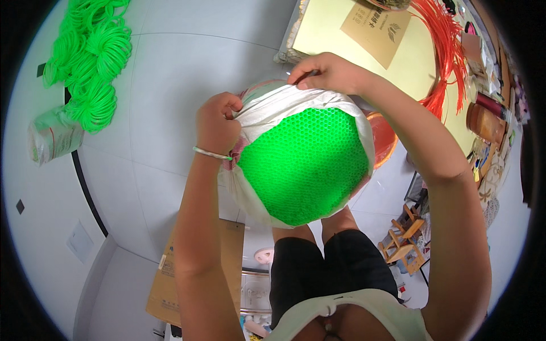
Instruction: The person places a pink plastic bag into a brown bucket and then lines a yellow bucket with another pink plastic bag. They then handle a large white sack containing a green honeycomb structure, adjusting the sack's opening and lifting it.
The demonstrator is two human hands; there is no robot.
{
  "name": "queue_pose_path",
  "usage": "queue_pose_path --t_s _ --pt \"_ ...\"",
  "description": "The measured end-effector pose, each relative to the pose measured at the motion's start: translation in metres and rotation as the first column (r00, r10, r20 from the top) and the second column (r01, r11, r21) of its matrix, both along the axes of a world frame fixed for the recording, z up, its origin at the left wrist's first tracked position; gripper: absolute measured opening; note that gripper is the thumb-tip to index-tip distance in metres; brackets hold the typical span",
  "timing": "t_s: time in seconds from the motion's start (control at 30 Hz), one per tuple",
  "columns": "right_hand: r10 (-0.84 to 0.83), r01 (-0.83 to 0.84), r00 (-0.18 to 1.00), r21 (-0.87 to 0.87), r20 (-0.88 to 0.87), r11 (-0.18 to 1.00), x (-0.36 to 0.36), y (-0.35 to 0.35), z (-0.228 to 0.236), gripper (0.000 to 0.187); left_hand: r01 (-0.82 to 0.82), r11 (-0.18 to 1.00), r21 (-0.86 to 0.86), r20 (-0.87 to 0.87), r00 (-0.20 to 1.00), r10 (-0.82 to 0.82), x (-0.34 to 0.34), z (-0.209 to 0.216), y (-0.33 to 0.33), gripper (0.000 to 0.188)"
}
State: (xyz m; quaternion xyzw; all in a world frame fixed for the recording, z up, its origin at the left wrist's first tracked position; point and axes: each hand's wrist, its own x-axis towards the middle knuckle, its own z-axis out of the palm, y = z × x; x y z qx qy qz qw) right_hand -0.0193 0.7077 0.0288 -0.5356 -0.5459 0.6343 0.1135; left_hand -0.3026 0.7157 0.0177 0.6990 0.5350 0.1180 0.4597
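pale tiled floor (165, 74) around. white sack (267, 108), packed with a honeycomb-patterned green mass (307, 165), is just before the thighs (339, 221). hands apart: left hand (219, 122) clenched on its rim, right hand (327, 74) pinching the far edge. risk: if either grip slips, the rim could fold in or snag. envelope (375, 31) carries dark print and emblem; box (232, 250) print too small.

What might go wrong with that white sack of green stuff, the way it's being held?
The right hand seems to pinch the white sack with its fingertips, so the rim might slip free.

Both hands, the left hand included, grip the far side of the rim; its near edge, unheld, could fold over the green honeycomb-patterned contents.

The orange container partly hidden behind the sack might get bumped, though the gap is hard to judge.
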Motion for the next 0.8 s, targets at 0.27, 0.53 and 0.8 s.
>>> queue_pose_path --t_s 0.27,0.53,0.8 --pt "-0.671 0.671 0.741 0.016 0.033 0.742 0.054 -0.170 -0.012 0.045 -0.186 0.966 -0.180 0.182 0.959 0.218 0.004 -0.001 -0.010 0.029" --pt "-0.967 0.865 0.188 -0.496 0.174 0.079 -0.011 -0.318 -0.027 0.043 -0.190 0.929 -0.318 0.182 0.949 0.256 0.002 -0.012 -0.008 0.033" --pt "-0.969 0.803 -0.243 -0.549 0.051 -0.230 -0.031 -0.310 -0.042 0.021 -0.178 0.814 -0.553 0.244 0.899 0.363 0.002 -0.012 -0.007 0.037"
